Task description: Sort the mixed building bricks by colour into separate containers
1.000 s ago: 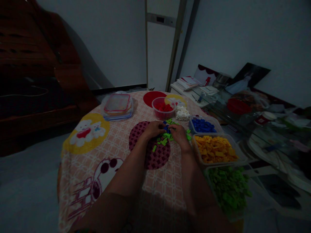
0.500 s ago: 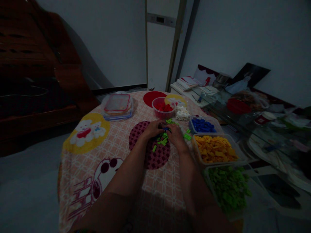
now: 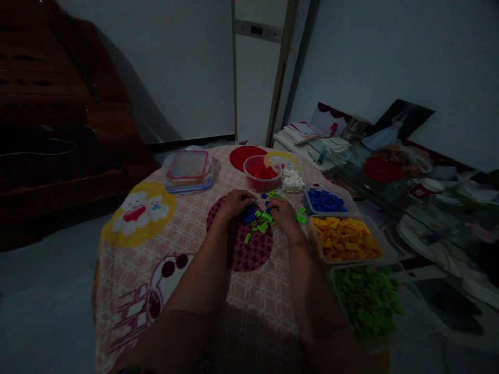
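My left hand (image 3: 236, 203) is over the left part of the dark red patch on the tablecloth, fingers stretched toward the right and a little apart. Just below its fingers lie dark blue toy bricks (image 3: 250, 214); whether the hand touches them is unclear. My right hand (image 3: 284, 215) has bent fingers, with a small blue brick (image 3: 267, 203) at their tips. Loose green toy bricks (image 3: 263, 226) are scattered between the hands, and more green bricks (image 3: 274, 194) lie beyond the right fingers. The picture is dark, so small pieces blur together.
A round tub (image 3: 257, 182) of red bricks and a white brick pile (image 3: 292, 181) stand farther back. On the right are boxes of blue (image 3: 327, 200), yellow (image 3: 345, 239) and green bricks (image 3: 366, 301). Stacked lidded containers (image 3: 187, 171) sit back left. A cluttered glass table (image 3: 351, 161) stands beyond.
My hands have moved apart from where they met over a blue piece. The left has shifted left, the right slightly right, and blue bricks now show between them.
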Available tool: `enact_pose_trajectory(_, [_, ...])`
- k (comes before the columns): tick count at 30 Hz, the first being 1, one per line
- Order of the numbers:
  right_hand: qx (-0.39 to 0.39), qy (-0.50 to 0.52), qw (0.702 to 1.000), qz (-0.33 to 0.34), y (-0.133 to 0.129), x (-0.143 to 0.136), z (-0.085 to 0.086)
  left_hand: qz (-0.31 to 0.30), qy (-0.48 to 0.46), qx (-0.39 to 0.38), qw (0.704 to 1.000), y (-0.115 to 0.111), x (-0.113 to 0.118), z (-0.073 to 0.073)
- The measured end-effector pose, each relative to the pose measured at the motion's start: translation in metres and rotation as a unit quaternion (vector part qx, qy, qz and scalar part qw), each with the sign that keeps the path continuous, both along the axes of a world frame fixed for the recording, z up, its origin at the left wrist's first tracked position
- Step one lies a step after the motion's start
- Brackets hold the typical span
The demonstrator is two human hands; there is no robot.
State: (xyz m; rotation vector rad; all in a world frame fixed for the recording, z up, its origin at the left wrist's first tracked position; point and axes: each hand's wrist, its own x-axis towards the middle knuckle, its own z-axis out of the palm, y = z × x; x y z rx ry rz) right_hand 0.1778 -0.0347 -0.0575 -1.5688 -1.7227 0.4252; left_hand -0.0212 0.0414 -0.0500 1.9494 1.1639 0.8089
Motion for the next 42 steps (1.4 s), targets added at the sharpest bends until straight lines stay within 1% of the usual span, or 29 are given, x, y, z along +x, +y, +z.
enact_pose_trajectory(4, [-0.005,0.027,1.0,0.003,0.0,0.004,-0.001,-0.041,0.008,0.002,0.999,-0.001,0.001,0.001])
enact_pose_trajectory(7, [-0.012,0.021,0.999,0.023,-0.001,0.008,0.001,-0.08,0.009,0.009,0.997,-0.001,0.004,0.0])
enact_pose_trajectory(9, [-0.017,0.007,0.999,0.032,-0.003,0.01,0.003,-0.093,0.009,0.011,0.996,0.0,0.007,-0.001])
enact_pose_trajectory(16, [-0.028,-0.065,0.997,0.023,-0.008,0.013,0.009,-0.094,0.005,0.025,0.995,0.003,0.011,-0.008])
enact_pose_trajectory(22, [-0.012,-0.145,0.989,0.026,-0.009,0.001,0.007,-0.092,-0.001,0.02,0.996,0.003,0.011,-0.009])
enact_pose_trajectory(25, [-0.011,-0.155,0.988,0.021,-0.009,-0.004,0.006,-0.095,0.004,0.022,0.995,0.003,0.012,-0.008])
enact_pose_trajectory(29, [-0.012,-0.138,0.99,0.005,-0.01,-0.007,0.008,-0.091,0.006,0.022,0.996,0.002,0.012,-0.006])
enact_pose_trajectory(32, [-0.005,-0.094,0.995,-0.026,-0.011,-0.009,0.013,-0.093,0.002,0.013,0.996,0.0,0.011,-0.004])
enact_pose_trajectory(34, [0.011,-0.046,0.997,-0.058,-0.012,-0.009,0.02,-0.096,-0.004,0.008,0.995,-0.001,0.011,-0.004])
enact_pose_trajectory(37, [0.029,0.07,0.992,-0.105,-0.011,-0.01,0.028,-0.095,-0.009,0.003,0.995,0.0,0.011,-0.005])
enact_pose_trajectory(39, [0.028,0.194,0.973,-0.124,-0.009,-0.011,0.032,-0.09,-0.012,-0.005,0.996,0.0,0.012,-0.007])
enact_pose_trajectory(40, [0.029,0.264,0.955,-0.132,-0.008,-0.01,0.032,-0.087,-0.013,-0.008,0.996,0.001,0.012,-0.008])
enact_pose_trajectory(42, [0.051,0.391,0.904,-0.164,-0.004,-0.006,0.031,-0.085,-0.014,-0.011,0.996,0.001,0.012,-0.009])
